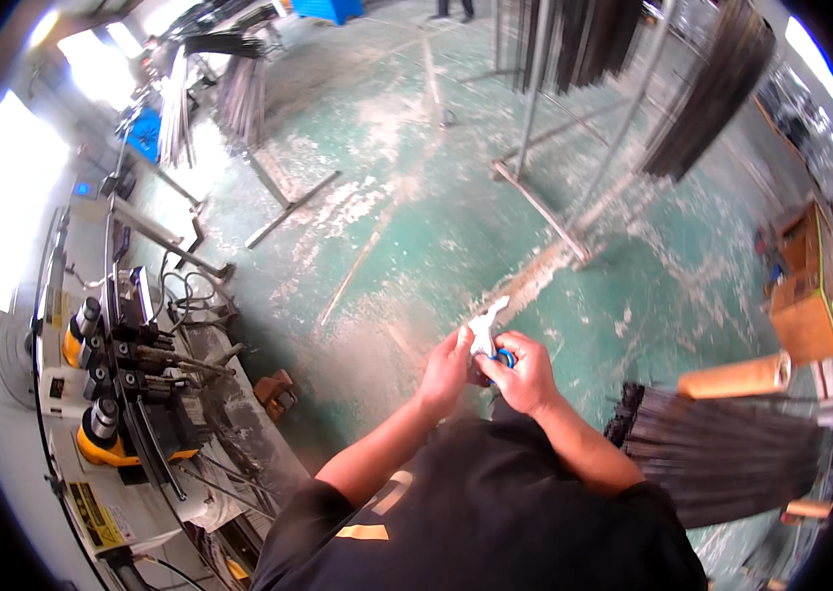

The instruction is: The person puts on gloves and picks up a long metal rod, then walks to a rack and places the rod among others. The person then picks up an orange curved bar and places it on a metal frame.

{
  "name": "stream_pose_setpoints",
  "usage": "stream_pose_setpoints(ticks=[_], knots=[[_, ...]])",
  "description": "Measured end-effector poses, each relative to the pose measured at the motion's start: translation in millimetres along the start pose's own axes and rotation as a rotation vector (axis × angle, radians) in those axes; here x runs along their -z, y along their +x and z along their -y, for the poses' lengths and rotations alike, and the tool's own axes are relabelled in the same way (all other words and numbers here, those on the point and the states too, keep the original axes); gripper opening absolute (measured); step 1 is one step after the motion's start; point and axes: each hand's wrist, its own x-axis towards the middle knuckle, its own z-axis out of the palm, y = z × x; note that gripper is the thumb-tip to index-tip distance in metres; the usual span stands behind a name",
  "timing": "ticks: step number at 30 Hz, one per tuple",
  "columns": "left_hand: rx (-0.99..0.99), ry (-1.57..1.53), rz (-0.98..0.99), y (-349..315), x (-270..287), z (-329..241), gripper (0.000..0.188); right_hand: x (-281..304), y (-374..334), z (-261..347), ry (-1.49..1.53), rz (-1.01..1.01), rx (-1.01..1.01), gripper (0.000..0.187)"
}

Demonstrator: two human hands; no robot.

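In front of my chest, both hands are close together over the floor. My left hand point(448, 372) is closed, with its thumb and fingers pressed against a white, crumpled, cloth-like piece point(484, 330) that sticks up and away from me. My right hand point(527, 374) is curled around a small blue rounded thing point(506, 358), touching the lower end of the white piece. Fingers cover most of the blue thing, so its kind does not show. Dark sleeves reach to my elbows and both forearms are bare.
A machine with yellow-and-black units point(106, 433) runs along the left. Metal racks point(544, 207) hold hanging dark strips point(707, 94) ahead. At right lie a bundle of dark rods point(722, 453), a brown roll point(735, 376) and a wooden cabinet point(805, 295). The green floor point(416, 246) is worn.
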Motion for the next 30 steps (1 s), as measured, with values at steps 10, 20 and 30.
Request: stream_pose_setpoints(ticks=[10, 20, 30], knots=[[-0.408, 0.816, -0.341, 48, 35, -93, 0.045, -51, 149, -35, 0.227, 0.253, -0.083, 0.012], [-0.403, 0.916, -0.474, 128, 67, -200, 0.043, -62, 342, -38, 0.392, 0.818, -0.282, 0.015], [-0.524, 1.19, -0.813, 179, 130, -228, 0.034, -153, 426, -33, 0.19, 0.965, -0.259, 0.009]])
